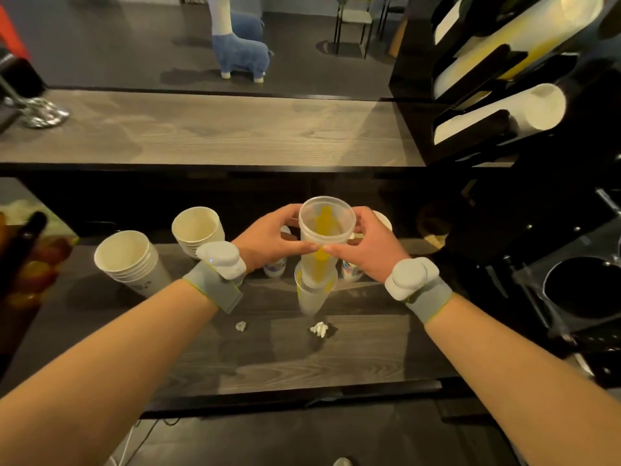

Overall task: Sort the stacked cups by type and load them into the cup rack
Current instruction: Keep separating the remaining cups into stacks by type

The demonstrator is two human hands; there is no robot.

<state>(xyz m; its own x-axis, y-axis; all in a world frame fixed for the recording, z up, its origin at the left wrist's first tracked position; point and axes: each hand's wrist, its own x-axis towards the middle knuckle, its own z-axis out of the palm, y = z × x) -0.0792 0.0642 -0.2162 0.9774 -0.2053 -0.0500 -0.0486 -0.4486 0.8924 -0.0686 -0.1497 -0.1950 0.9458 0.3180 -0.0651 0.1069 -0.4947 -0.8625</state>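
Both hands hold a stack of clear plastic cups with a yellow mark [323, 242] above the lower counter. My left hand [268, 242] grips its left side and my right hand [368, 252] its right side. The upper cups sit partly lifted out of a lower clear cup [311, 295] that stands on the counter. Two stacks of white paper cups stand to the left, one [129, 260] nearer and one [198, 230] farther back. The black cup rack [504, 82] rises at the upper right with tilted tubes holding white and yellow-marked cups.
Small printed cups [275, 267] stand partly hidden behind my hands. Two crumpled paper scraps [319, 328] lie on the dark wood counter [336, 351]. A raised wooden ledge [201, 129] runs behind. Round black holders [584, 287] sit at the right edge.
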